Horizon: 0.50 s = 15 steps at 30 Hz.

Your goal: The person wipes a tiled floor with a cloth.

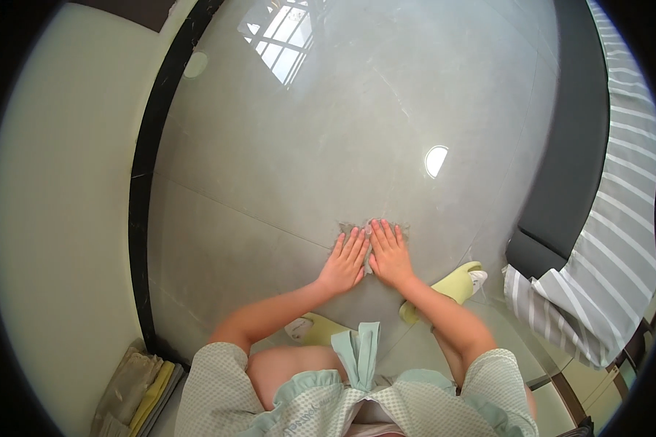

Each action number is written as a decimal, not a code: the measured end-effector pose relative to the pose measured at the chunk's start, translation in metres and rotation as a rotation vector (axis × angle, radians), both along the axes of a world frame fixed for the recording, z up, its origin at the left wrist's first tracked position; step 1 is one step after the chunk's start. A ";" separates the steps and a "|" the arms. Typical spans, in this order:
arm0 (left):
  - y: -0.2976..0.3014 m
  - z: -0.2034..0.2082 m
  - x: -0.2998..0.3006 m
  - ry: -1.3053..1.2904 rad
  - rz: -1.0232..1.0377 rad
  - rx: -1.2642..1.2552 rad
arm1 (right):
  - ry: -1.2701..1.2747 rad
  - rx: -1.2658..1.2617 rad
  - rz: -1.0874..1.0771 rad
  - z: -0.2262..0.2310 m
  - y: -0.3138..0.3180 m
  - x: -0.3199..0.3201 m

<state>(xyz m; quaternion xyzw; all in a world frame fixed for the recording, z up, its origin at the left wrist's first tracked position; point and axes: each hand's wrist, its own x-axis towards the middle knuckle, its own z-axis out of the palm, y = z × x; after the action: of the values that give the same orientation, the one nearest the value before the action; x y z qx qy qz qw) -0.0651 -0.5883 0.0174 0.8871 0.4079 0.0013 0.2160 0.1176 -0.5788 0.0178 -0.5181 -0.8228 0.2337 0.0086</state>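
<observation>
Both my hands lie flat on the shiny grey tiled floor (299, 167), side by side with the fingers pointing away from me. My left hand (346, 261) has its fingers stretched out and close together. Beside it, my right hand (391, 258) is also flat, thumb turned inward. Under and around the fingers shows a thin, ragged grey patch (369, 264); its kind I cannot make out, and my palms hide most of it. Pale yellow-green slippers (455, 286) are on my feet, one on either side of my arms' lower reach.
A pale wall (65, 197) with a black skirting (140, 189) runs along the left. At the right stands a dark grey bed base (572, 138) with a grey-and-white striped sheet (619, 240) hanging over it. Folded items (144, 386) lie at the lower left. Window and lamp light reflects off the floor.
</observation>
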 end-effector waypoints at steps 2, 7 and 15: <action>0.006 0.001 -0.003 0.009 -0.013 -0.010 | -0.015 0.034 0.012 0.003 0.008 -0.003; 0.073 -0.005 -0.011 0.054 0.053 0.006 | 0.068 0.134 0.024 -0.009 0.082 -0.016; 0.198 -0.009 0.009 0.156 0.357 0.294 | 0.127 0.346 0.028 -0.007 0.227 -0.022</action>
<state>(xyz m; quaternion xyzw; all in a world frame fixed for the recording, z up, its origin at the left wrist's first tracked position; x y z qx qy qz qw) -0.0564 -0.3908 0.0088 0.8203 0.5690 0.0304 0.0487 0.0956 -0.3521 0.0106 -0.4817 -0.8556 0.1208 0.1463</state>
